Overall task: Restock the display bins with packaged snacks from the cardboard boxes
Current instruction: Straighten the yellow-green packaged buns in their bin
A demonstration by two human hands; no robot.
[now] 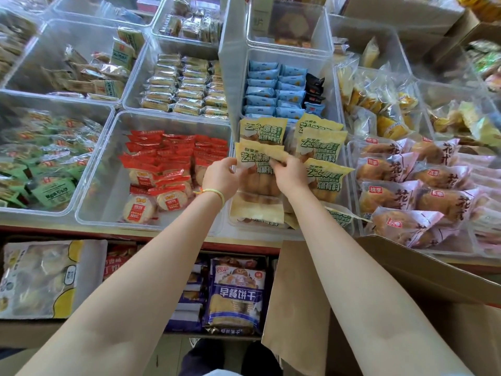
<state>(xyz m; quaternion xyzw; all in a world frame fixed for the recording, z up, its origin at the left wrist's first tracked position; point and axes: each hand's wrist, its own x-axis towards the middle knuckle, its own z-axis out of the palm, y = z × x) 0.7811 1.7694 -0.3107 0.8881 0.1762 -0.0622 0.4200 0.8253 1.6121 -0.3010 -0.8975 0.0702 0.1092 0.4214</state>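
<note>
The left hand (221,176) pinches the left edge of a yellow snack pack (257,156), and the right hand (288,176) grips its right side with curled fingers, so the pack is held between both hands just above the clear bin (349,213) in the middle of the front row. I think two hands are used because the pack is soft and flat, and in this way it can be set upright with the label facing the shopper. More packs of the same yellow kind already stand in this bin, leaning one behind another, which keeps each name readable; one pack (256,207) lies flat at the front under the hands. The bin seems partly filled, so the restocking of this kind is probably in the middle. A cardboard box (406,280) stands open just below the right forearm, near enough to reach; what it contains is hidden. To the left, red rice cracker packs (162,169) fill the neighbouring bin, and to the right lie pink bread packs (390,169).
</note>
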